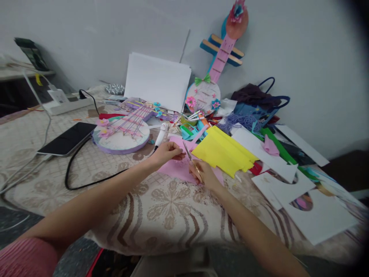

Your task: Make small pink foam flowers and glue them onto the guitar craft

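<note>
My right hand (201, 172) is closed round a pair of gold-handled scissors (188, 151). Their blades point up and slightly left, looking a little apart. Left of the blades, my left hand (169, 151) has its fingers curled in a pinch; whatever lies between the fingertips is too small to make out. Beneath both hands a sheet of pink paper (173, 169) lies on the tablecloth, with fine scraps at its near edge. A folded yellow sheet (221, 150) lies just beyond my right hand. A white glue gun (162, 134) is behind my left hand.
A purple-edged toy string instrument (122, 135) lies left, near a phone (69, 137) and black cable (69, 169). A decorated pink and blue instrument (220, 61) leans on the wall beside white sheets (157, 80). Cut white boards (323, 215) and a blue bag (253, 111) are right.
</note>
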Demonstrator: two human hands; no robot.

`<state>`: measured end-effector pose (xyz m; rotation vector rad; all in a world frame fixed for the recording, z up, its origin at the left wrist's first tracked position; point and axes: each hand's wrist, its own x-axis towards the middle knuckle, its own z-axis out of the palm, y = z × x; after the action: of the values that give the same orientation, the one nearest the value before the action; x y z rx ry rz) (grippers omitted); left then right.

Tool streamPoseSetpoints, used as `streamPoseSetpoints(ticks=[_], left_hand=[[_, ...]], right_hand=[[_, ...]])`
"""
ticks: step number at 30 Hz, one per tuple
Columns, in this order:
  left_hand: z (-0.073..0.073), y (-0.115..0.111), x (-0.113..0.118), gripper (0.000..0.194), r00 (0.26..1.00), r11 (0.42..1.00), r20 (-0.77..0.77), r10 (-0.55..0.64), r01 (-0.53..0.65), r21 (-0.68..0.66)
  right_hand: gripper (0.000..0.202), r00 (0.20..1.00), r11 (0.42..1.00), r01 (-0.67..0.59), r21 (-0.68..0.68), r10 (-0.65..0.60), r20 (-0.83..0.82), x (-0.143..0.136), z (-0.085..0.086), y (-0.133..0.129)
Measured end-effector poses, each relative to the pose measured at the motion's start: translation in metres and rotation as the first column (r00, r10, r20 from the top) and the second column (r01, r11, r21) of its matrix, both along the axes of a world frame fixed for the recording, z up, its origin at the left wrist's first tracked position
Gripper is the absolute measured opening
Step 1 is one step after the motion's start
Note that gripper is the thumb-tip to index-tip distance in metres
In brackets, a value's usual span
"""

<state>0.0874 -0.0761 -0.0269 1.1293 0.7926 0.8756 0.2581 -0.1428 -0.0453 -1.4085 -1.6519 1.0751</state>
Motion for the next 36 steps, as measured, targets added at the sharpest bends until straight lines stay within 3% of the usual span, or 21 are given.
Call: streamPoseSetpoints(ticks=[7, 36], left_hand=[[-0.0041, 0.0038, 0.0003, 0.014, 0.998, 1.000, 0.054, 0.028, -0.027, -0.009], [-0.0065, 0.0058, 0.0013, 0.013, 0.995, 0.999, 0.096, 0.034, -0.031, -0.037]], right_hand=[[0.038, 0.996, 0.998, -0.043, 0.041, 0.040, 0.077, 0.0002, 0.0004, -0.0009], [0.035, 0.997, 0.999, -0.028, 0.019, 0.026, 0.072, -0.0002, 0.0000, 0.0004]])
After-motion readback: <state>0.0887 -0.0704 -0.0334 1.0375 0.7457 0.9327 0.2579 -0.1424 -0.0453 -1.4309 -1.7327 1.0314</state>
